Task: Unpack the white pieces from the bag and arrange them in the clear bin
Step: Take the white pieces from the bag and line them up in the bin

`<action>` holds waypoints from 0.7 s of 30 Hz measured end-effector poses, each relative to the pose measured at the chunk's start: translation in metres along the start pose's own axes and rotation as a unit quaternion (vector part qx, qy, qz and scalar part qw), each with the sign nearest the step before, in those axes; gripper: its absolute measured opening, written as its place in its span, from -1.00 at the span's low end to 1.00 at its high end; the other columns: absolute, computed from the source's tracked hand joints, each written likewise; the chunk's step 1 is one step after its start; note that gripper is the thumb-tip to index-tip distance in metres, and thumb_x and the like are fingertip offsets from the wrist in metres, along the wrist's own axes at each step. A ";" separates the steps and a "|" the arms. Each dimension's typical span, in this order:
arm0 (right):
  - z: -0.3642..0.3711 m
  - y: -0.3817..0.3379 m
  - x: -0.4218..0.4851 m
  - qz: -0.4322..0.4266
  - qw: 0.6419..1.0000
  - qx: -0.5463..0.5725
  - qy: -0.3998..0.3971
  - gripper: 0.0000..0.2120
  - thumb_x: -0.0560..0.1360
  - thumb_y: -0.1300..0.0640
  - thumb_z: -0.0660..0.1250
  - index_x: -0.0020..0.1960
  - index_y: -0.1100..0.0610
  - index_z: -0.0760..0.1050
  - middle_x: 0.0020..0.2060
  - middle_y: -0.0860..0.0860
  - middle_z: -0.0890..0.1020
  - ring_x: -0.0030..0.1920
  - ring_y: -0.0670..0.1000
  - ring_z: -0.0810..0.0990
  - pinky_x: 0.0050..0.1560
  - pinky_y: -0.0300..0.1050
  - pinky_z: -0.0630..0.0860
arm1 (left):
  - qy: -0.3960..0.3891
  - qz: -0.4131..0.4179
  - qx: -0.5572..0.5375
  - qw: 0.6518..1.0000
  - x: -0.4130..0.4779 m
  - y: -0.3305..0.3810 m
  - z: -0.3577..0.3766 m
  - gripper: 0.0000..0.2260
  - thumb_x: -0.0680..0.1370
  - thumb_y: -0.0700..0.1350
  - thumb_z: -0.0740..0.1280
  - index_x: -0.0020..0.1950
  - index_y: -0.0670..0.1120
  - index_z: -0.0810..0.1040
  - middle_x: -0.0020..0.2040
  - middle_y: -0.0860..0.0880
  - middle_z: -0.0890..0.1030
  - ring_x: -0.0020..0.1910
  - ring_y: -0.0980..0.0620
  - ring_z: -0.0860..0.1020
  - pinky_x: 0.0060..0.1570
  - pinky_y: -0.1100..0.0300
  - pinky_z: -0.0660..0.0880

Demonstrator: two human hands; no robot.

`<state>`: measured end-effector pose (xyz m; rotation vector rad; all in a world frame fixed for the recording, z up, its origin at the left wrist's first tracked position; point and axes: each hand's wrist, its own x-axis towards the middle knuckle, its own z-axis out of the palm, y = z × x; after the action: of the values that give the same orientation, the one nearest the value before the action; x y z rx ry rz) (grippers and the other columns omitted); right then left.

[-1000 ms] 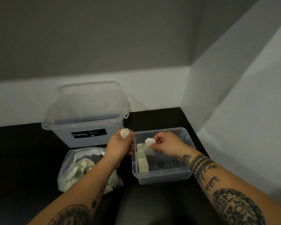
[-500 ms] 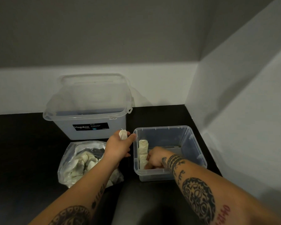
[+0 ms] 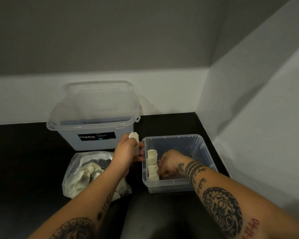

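Note:
The small clear bin (image 3: pixel 203 149) stands on the black table, right of centre. A row of white pieces (image 3: pixel 152 165) lies along its left wall. My right hand (image 3: pixel 169 163) is down inside the bin beside the near end of that row, fingers curled; the white piece it carried is hidden under them. My left hand (image 3: pixel 128 153) hovers just left of the bin's rim and grips another white piece (image 3: pixel 134 136), which sticks up above the fingers. The clear plastic bag (image 3: pixel 83 173) with several white pieces lies open to the left, partly under my left forearm.
A larger clear Megabox bin (image 3: pixel 93 137) stands behind the bag, its lid (image 3: pixel 100 100) propped upright against the back wall. A grey wall (image 3: pixel 248 126) closes the right side close to the small bin. Black table surface (image 3: pixel 21 161) extends to the left.
My right hand went from above the bin, holding a white piece, down to the bin's floor beside the row. My left hand stayed by the rim with its piece.

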<state>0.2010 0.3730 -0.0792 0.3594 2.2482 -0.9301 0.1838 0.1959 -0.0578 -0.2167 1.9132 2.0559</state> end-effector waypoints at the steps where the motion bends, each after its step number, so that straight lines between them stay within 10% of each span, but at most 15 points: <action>1: -0.006 -0.001 -0.005 -0.009 1.000 0.024 0.012 -0.75 0.51 0.24 0.47 0.17 0.25 0.61 0.07 0.18 0.71 0.06 0.12 0.72 0.14 0.01 0.65 | -0.011 0.006 -0.009 1.000 0.000 0.003 0.001 -0.64 0.62 -0.31 0.11 0.38 -0.07 0.40 -0.04 -0.19 0.62 -0.18 -0.11 0.58 -0.27 0.07 0.58; 9: -0.039 -0.005 -0.035 -0.161 0.937 0.276 0.141 -0.87 0.60 0.05 0.36 0.13 0.04 0.59 -0.01 0.00 0.67 -0.10 -0.03 0.64 -0.19 -0.18 0.59 | -0.066 0.059 0.018 0.996 0.003 0.007 0.019 -0.60 0.62 -0.30 0.37 0.42 -0.09 0.39 0.17 -0.16 0.67 -0.01 -0.06 0.74 -0.16 0.10 0.65; 21: -0.037 -0.002 -0.048 -0.219 0.931 0.239 0.171 -0.87 0.57 0.06 0.41 0.10 0.04 0.62 -0.04 0.02 0.70 -0.08 -0.04 0.67 -0.15 -0.19 0.61 | -0.043 0.086 0.090 0.991 0.002 0.003 0.030 -0.74 0.57 -0.17 0.48 0.22 -0.04 0.54 0.10 -0.13 0.66 0.03 -0.07 0.69 -0.09 0.06 0.68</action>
<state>0.2175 0.3983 -0.0264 0.2448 2.4438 -1.7840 0.1838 0.2255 -0.0531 0.0816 2.1123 1.9450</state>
